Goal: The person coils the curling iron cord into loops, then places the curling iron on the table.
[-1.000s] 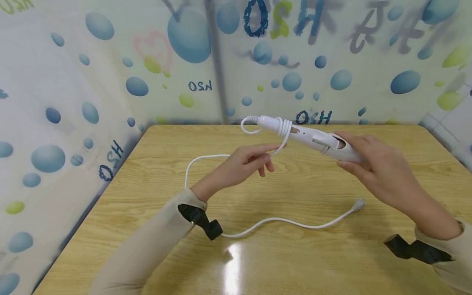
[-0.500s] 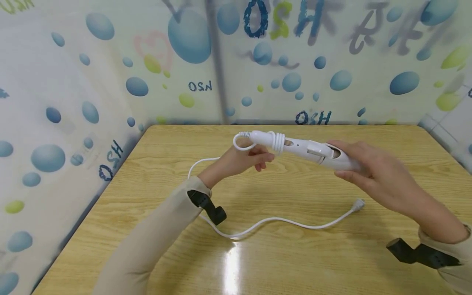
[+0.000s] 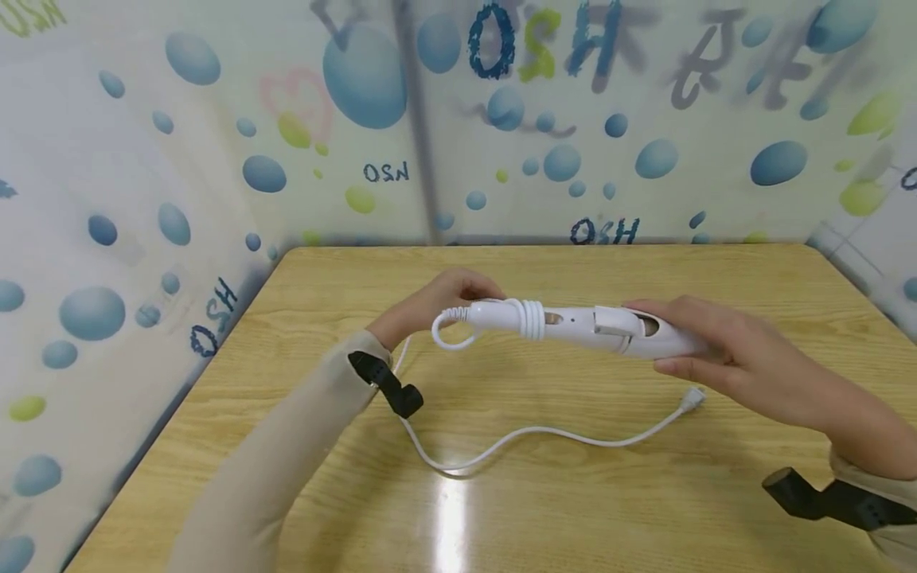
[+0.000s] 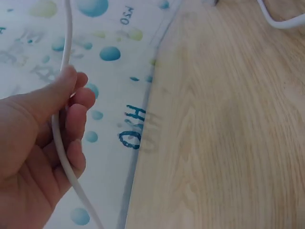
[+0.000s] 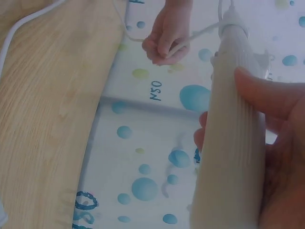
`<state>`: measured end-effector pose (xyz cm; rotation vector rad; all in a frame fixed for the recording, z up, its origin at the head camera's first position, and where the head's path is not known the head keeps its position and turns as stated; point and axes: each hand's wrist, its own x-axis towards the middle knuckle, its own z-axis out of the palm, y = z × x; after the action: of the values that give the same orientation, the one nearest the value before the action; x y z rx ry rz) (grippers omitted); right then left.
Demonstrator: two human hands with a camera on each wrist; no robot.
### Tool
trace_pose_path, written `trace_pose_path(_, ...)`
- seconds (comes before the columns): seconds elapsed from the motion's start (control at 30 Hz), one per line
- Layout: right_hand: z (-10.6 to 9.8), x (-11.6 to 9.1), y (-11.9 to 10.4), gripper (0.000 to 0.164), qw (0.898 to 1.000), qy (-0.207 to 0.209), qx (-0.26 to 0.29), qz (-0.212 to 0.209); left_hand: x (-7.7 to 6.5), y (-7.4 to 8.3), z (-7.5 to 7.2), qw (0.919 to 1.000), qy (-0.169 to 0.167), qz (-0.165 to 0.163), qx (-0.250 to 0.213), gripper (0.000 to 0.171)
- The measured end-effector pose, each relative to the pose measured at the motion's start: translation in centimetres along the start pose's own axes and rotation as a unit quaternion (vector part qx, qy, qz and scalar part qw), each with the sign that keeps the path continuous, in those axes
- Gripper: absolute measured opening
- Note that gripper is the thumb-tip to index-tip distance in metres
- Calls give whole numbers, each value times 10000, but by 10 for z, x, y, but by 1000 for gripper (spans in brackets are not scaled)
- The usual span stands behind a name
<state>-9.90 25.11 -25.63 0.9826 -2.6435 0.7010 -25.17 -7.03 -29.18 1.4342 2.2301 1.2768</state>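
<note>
A white hair styling iron [image 3: 583,328] is held above the table in my right hand [image 3: 752,350], thumb and fingers on either side of its right end. Several turns of white cord [image 3: 532,320] are wound around the iron near its left end, where the cord leaves through a ribbed sleeve [image 3: 457,313]. Behind that end, my left hand [image 3: 447,298] is partly hidden by the iron in the head view. The left wrist view shows its thumb and fingertips pinching the cord [image 4: 78,188], which runs across the palm. In the right wrist view the iron's ridged body [image 5: 233,129] fills the grip.
The loose length of cord [image 3: 566,431] curves over the wooden table [image 3: 573,509] and ends in a plug [image 3: 692,399] at the middle right. A bubble-patterned wall covering [image 3: 301,199] stands behind the table and along its left side.
My right hand has lowered the iron and turned it closer to level. The left hand has gone from a pointing finger beside the cord to a pinch on it, passing behind the iron.
</note>
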Motion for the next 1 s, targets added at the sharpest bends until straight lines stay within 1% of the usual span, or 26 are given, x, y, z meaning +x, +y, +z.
trace_pose_path(0.07,-1,0,-1,64,9998,-113,120,-57,-1,2,-5,9986,116,-512,-46,12)
trace_pose_path(0.13,-2,0,-2,63,9996,-236,171,-64,-2,6,-10,9958,243,-886,39,13)
trace_pose_path(0.2,-2,1,-2,62,9991,-378,175,-39,-2,10,-14,9936,299,-1087,16,15)
trace_pose_path(0.27,-1,2,0,60,9984,-534,196,-43,0,13,-18,9938,208,-1088,32,16)
trace_pose_path(0.4,2,3,4,58,9952,-888,402,-87,2,18,-21,9943,-118,-1045,156,16)
trace_pose_path(0.5,6,3,8,56,9919,-1179,461,-124,3,22,-21,9933,-168,-1116,235,16)
trace_pose_path(0.6,10,5,13,54,9889,-1469,217,-101,4,25,-20,9930,-127,-1166,162,15)
trace_pose_path(0.7,14,8,18,54,9859,-1664,-97,109,4,32,-19,9939,-146,-1090,31,14)
trace_pose_path(0.77,16,12,22,54,9845,-1710,-261,283,3,36,-18,9947,-176,-1009,37,15)
trace_pose_path(0.87,19,16,27,54,9833,-1712,-363,497,2,44,-16,9956,-234,-903,128,16)
trace_pose_path(1.0,23,21,34,54,9811,-1693,-420,840,1,57,-9,9961,-194,-843,190,18)
